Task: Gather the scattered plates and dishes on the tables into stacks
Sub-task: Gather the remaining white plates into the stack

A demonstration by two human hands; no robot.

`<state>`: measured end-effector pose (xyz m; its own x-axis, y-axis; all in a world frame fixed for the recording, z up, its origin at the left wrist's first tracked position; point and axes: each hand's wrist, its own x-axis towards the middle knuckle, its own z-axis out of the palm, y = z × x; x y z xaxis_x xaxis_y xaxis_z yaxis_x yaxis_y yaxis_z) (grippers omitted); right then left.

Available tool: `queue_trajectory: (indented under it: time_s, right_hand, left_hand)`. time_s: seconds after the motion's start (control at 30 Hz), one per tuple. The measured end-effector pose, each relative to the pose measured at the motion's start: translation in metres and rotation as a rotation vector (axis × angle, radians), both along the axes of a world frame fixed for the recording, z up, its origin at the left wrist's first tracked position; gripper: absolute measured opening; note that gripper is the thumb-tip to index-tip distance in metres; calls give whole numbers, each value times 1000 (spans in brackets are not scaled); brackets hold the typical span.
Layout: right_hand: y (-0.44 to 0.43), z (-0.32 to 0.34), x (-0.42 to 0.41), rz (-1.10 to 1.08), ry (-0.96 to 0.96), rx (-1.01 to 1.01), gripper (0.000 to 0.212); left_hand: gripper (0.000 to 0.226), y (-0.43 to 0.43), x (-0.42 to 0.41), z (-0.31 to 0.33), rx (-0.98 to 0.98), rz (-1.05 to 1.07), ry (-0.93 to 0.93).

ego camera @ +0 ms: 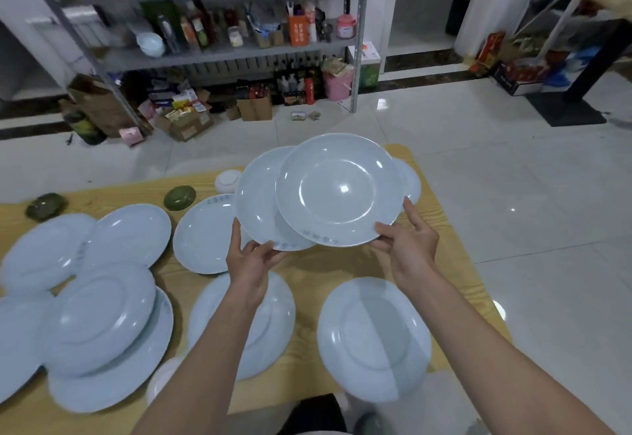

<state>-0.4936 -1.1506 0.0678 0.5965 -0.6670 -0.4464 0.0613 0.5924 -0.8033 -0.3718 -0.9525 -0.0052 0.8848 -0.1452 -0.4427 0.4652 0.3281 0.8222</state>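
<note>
Above the far part of the wooden table (307,270) I hold two pale blue plates. My right hand (407,241) grips the near rim of the upper plate (338,190), thumb on top. My left hand (251,260) pinches the near rim of the lower plate (260,202), which sits partly under the upper one. Another plate (412,181) peeks out behind them on the table. Several more pale blue plates lie scattered: one face up (201,236), one upside down (374,339) at the near right, one under my left forearm (273,325), and overlapping ones at the left (102,315).
Two small green dishes (180,197) (46,206) and a small white dish (226,180) sit near the table's far edge. A small white bowl (160,383) is at the near edge. Beyond the table is tiled floor and a cluttered metal shelf (222,51) with boxes beneath.
</note>
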Motion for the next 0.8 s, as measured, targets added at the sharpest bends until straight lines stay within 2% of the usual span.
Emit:
queue_trajectory:
  time_s: [0.47,0.8]
  right_hand:
    - [97,26,-55,241,-107,59,82]
    - [232,48,-66,378,-137,47,80]
  left_hand:
    - [92,119,-110,34,-70,97,-95]
    - [93,254,-145,45,-43,188,-83]
